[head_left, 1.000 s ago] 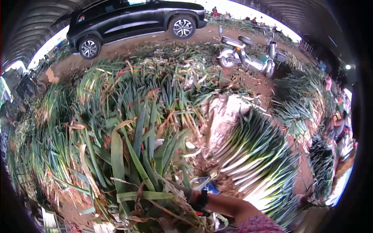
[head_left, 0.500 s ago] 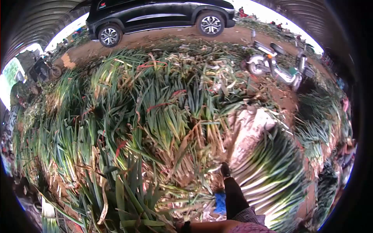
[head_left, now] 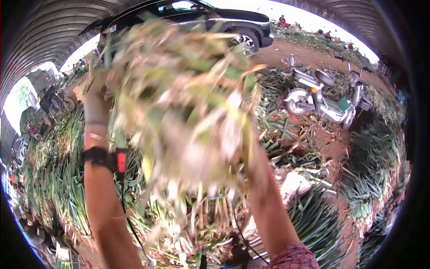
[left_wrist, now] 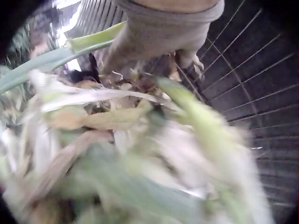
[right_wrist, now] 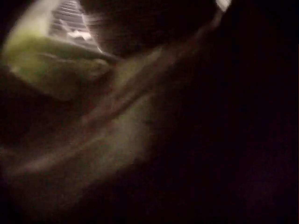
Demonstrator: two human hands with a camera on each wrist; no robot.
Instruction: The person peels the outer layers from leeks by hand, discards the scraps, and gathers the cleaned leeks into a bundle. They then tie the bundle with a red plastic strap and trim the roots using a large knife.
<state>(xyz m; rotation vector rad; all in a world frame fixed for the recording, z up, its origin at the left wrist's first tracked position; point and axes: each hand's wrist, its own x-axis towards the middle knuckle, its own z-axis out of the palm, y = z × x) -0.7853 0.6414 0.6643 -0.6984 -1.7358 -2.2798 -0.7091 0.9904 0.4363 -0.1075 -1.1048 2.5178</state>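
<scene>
A big loose armful of green leaves and dry, pale husks is held up in the air before the head camera, blurred. My gloved left hand grips its left side. In the left wrist view the glove is above the leaves, its fingertips partly buried among them. My right forearm rises to the bundle's right side, where leaves hide the hand. Dark, blurred leaves fill much of the right wrist view.
Green onion bundles cover the ground at left, with more fanned out at right beside a pale sack. A scooter stands at back right. Behind the raised leaves is a black car.
The leafy mass has risen from the lower part of the view to the upper middle. Both forearms now reach upward. A leg seen half a second ago near the sack is no longer seen there.
</scene>
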